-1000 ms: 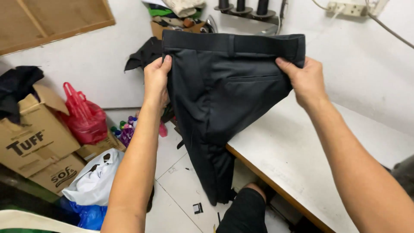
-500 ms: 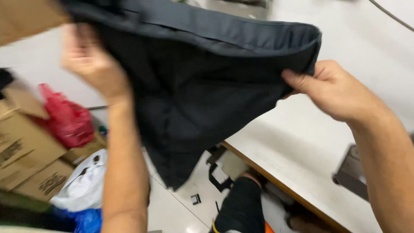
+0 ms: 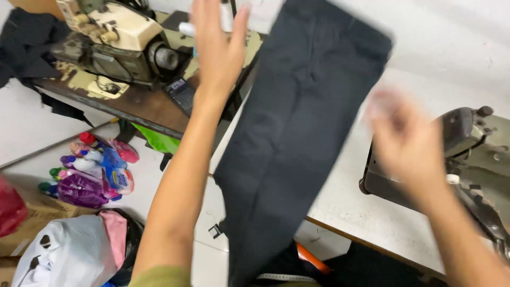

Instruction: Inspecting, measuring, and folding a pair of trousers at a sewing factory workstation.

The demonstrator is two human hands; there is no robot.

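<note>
Dark trousers (image 3: 297,133) lie lengthwise on the white table (image 3: 372,212), their lower end hanging over the table's front edge. My left hand (image 3: 219,48) is raised above the trousers' left side, fingers spread, holding nothing. To the right of the trousers my right hand (image 3: 406,143) hovers over the table, blurred by motion, with nothing in it. Neither hand touches the cloth.
A worn cream sewing machine (image 3: 114,40) stands on a brown table (image 3: 138,109) at the upper left. Another dark machine (image 3: 467,154) sits at the table's right. On the floor at left are coloured bottles (image 3: 95,172), a white plastic bag (image 3: 66,255) and a red bag (image 3: 9,207).
Both hands have let go of the trousers, which went from being held up by the waistband to lying on the white table. My view has swung right and down.
</note>
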